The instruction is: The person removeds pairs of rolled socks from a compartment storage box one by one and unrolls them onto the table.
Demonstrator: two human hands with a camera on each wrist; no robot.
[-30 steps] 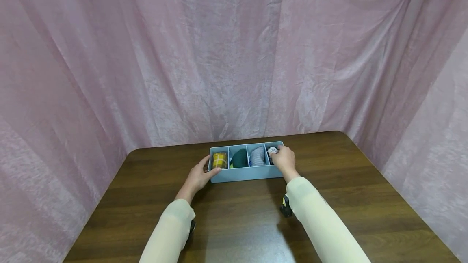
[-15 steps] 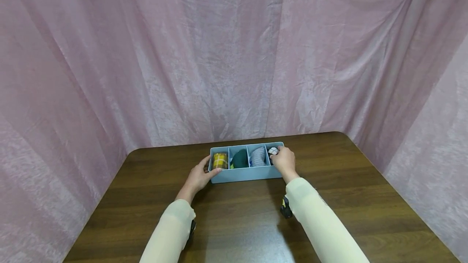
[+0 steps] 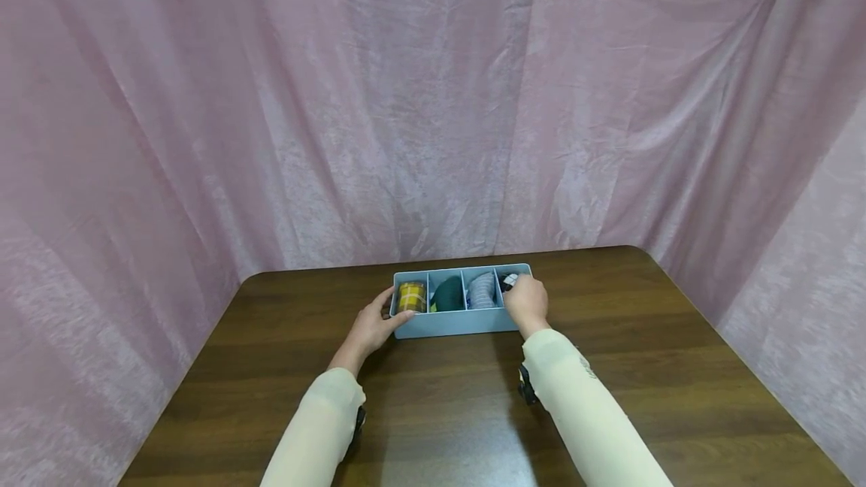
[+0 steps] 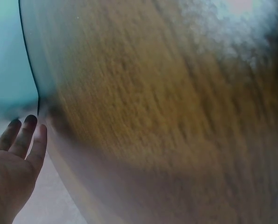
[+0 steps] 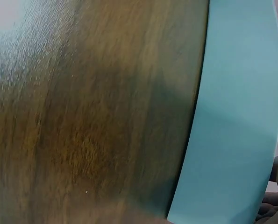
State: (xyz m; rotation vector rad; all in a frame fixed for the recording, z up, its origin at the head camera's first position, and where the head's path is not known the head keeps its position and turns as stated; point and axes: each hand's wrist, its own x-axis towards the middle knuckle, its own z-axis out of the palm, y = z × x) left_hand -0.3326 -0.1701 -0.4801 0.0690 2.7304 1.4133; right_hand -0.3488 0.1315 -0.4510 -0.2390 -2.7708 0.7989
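Both hands (image 3: 370,328) on unlabelled tray (image 3: 455,323)

Blue tray (image 3: 460,325) (yellow plaid roll (image 3: 410,297) inside), brown wood-grain table (image 3: 440,397).

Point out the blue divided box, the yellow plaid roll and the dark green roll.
blue divided box (image 3: 453,324): head view, on its near outer wall.
yellow plaid roll (image 3: 410,297): head view, on the roll's top, in the leftmost compartment.
dark green roll (image 3: 448,294): head view, on its rounded top, in the second compartment from the left.
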